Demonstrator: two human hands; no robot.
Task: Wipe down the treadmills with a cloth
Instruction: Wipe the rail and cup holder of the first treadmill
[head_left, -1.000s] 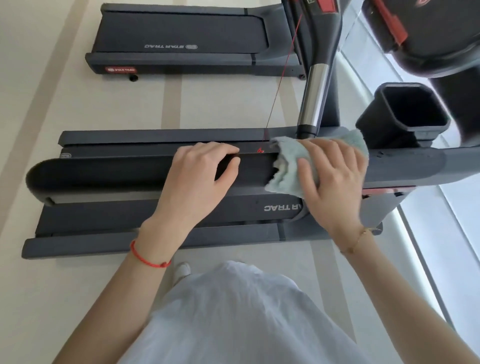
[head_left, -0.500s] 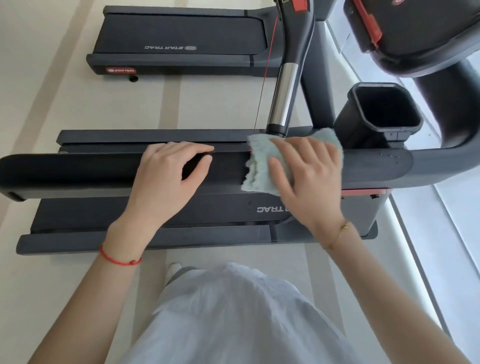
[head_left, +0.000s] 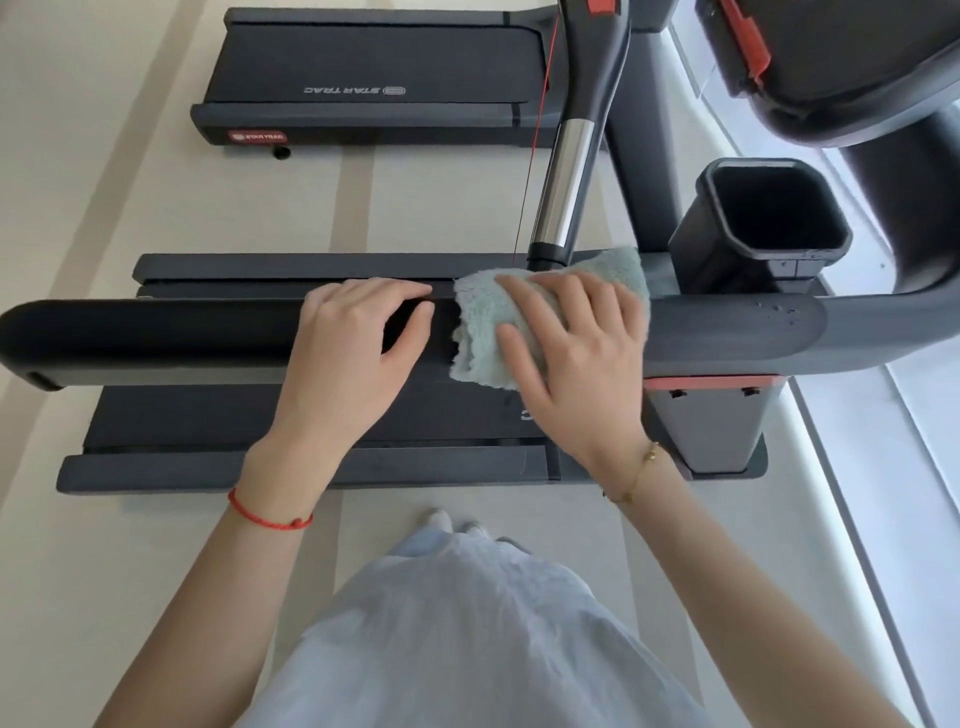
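Hands of a person work on a dark handrail (head_left: 156, 338) that runs across the view above a treadmill (head_left: 218, 415); the right hand (head_left: 576, 353) lies flat on a pale green cloth (head_left: 483, 322), fingers straight and slightly spread, pressing it onto the rail's top; the cloth drapes over the rail's near edge below the thumb and sticks out beyond the fingertips, where it touches the foot of a chrome post (head_left: 563, 182); the left hand (head_left: 353, 353) rests on the rail just left of the cloth, fingers curved over the far edge and thumb along the top, close to the cloth but apart from it; a red cord (head_left: 270, 517) circles the left wrist and a thin gold bracelet (head_left: 641, 467) the right; right of the right hand stands a black cup holder (head_left: 769, 218); beyond both hands, across a strip of pale floor (head_left: 260, 208), lies a second treadmill (head_left: 374, 67).
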